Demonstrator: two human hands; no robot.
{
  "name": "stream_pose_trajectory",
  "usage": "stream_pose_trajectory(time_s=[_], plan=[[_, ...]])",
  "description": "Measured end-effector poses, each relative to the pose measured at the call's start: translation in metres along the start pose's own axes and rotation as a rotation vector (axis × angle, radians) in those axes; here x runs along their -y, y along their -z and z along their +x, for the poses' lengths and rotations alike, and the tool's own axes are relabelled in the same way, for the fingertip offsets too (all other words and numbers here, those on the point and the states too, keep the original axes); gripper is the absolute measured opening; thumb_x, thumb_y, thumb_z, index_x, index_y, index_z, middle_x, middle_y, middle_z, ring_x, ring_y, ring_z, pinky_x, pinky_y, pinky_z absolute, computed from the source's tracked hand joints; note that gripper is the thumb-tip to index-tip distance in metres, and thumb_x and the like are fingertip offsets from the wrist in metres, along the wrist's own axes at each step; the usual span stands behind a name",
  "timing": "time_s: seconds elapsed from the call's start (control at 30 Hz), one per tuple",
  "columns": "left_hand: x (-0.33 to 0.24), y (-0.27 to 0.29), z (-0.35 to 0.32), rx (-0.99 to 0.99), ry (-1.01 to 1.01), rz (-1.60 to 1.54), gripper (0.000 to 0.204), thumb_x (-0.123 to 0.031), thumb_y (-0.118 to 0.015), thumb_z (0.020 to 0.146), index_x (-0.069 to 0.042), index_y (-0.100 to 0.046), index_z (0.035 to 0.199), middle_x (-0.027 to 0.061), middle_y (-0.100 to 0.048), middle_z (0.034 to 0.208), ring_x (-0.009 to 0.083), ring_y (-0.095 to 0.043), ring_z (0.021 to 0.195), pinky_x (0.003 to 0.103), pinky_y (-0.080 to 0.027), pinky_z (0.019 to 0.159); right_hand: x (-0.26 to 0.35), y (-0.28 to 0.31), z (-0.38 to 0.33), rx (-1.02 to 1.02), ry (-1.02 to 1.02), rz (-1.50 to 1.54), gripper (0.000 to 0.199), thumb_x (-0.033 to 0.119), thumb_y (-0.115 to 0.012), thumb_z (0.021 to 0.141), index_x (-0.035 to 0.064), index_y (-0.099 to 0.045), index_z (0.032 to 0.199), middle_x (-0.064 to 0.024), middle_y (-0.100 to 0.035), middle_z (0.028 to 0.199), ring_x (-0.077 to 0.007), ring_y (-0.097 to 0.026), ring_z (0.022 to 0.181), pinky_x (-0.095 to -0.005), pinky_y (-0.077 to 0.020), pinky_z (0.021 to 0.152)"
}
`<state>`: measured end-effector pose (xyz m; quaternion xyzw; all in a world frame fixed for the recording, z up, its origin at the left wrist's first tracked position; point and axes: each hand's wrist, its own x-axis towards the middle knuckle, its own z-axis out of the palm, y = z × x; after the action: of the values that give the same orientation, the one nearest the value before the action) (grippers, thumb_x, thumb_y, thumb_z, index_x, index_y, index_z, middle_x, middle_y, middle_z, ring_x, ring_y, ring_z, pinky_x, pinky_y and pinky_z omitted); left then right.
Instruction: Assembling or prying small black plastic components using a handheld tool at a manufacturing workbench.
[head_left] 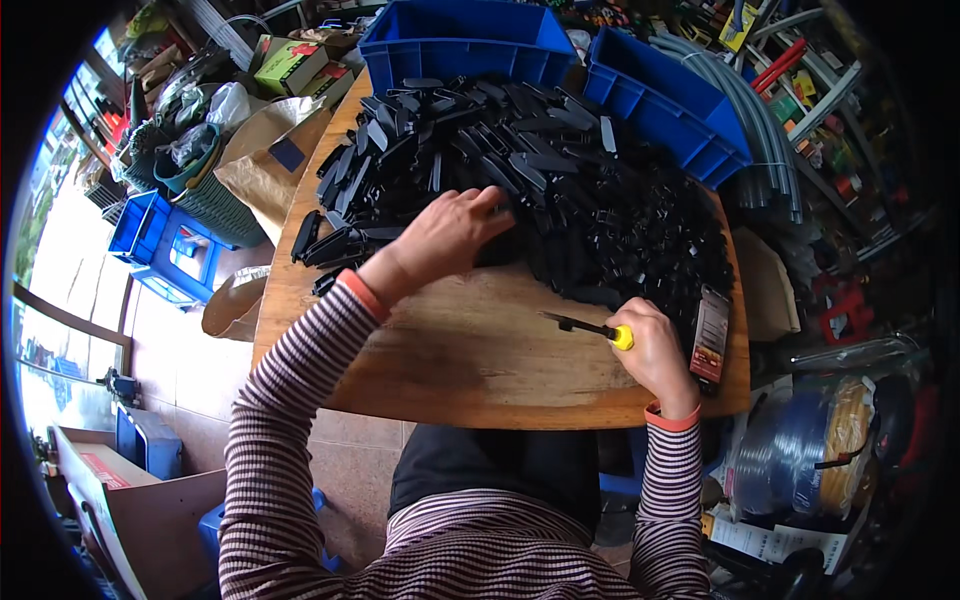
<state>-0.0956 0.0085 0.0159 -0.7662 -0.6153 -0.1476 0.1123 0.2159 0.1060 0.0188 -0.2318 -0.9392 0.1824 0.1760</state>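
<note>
A big heap of black plastic parts (pixel 540 170) covers the far half of a wooden table (pixel 470 360). My left hand (pixel 450 235) reaches into the near edge of the heap, fingers spread over the parts; whether it grips one I cannot tell. My right hand (pixel 655 350) rests on the table at the right and holds a screwdriver (pixel 590 327) with a yellow-and-black handle, its dark shaft pointing left over bare wood. Both forearms wear striped sleeves with orange cuffs.
Two blue plastic bins (pixel 455 45) (pixel 665 105) stand behind the heap. A small dark packet (pixel 710 335) lies at the table's right edge. Brown paper bags (pixel 265 160) and boxes sit to the left, a blue stool (pixel 165 245) below them, grey hoses (pixel 770 150) and wire coils to the right.
</note>
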Motion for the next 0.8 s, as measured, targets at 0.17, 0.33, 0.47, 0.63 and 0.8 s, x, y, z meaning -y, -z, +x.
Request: stream_pose_trajectory(time_s=[0.17,0.33,0.47,0.63,0.8], plan=[[0.022,-0.005,0.016,0.016,-0.09,0.163,0.042,-0.008,-0.068,0.075,-0.008,-0.06,0.116,0.0075,-0.056,0.105,0.0228,-0.057,0.104,0.036,-0.046,0.09,0.008,0.002,0.007,0.094,-0.021,-0.08,0.014,-0.001,-0.072,0.071,-0.0026,-0.065,0.084,-0.0155,-0.062,0.086,-0.0341,-0.063,0.08,-0.039,-0.0503,0.071],[0.01,0.002,0.011,0.036,-0.07,0.211,0.043,-0.011,-0.07,0.077,-0.009,-0.06,0.119,0.0071,-0.062,0.103,0.0235,-0.063,0.096,0.035,-0.05,0.082,0.01,0.001,0.003,0.078,-0.117,-0.029,0.016,0.001,-0.073,0.072,-0.0025,-0.065,0.086,-0.0152,-0.062,0.084,-0.0349,-0.063,0.08,-0.0394,-0.05,0.07],[-0.035,0.021,-0.006,-0.071,0.138,-0.506,0.03,-0.01,-0.067,0.081,-0.005,-0.061,0.11,0.0096,-0.068,0.094,0.0246,-0.068,0.079,0.033,-0.052,0.063,0.007,0.004,-0.004,0.095,-0.142,0.011,0.018,0.002,-0.073,0.073,-0.0016,-0.065,0.088,-0.0147,-0.062,0.082,-0.0344,-0.063,0.079,-0.0388,-0.0495,0.069],[-0.061,0.013,-0.009,0.533,0.531,-1.204,0.028,-0.008,-0.067,0.081,-0.002,-0.061,0.107,0.0114,-0.069,0.087,0.0267,-0.068,0.068,0.037,-0.054,0.058,-0.003,0.008,0.002,0.133,-0.173,0.092,0.019,0.003,-0.074,0.073,-0.0016,-0.065,0.09,-0.0158,-0.063,0.086,-0.0338,-0.064,0.081,-0.0382,-0.0499,0.071],[-0.053,-0.011,-0.026,0.235,0.431,-0.432,0.029,-0.009,-0.07,0.078,-0.006,-0.063,0.106,0.0108,-0.066,0.096,0.0262,-0.067,0.077,0.036,-0.056,0.065,0.004,0.007,0.002,0.165,-0.218,0.057,0.024,0.003,-0.074,0.071,-0.0018,-0.066,0.093,-0.0164,-0.065,0.092,-0.035,-0.065,0.085,-0.0388,-0.0517,0.076]])
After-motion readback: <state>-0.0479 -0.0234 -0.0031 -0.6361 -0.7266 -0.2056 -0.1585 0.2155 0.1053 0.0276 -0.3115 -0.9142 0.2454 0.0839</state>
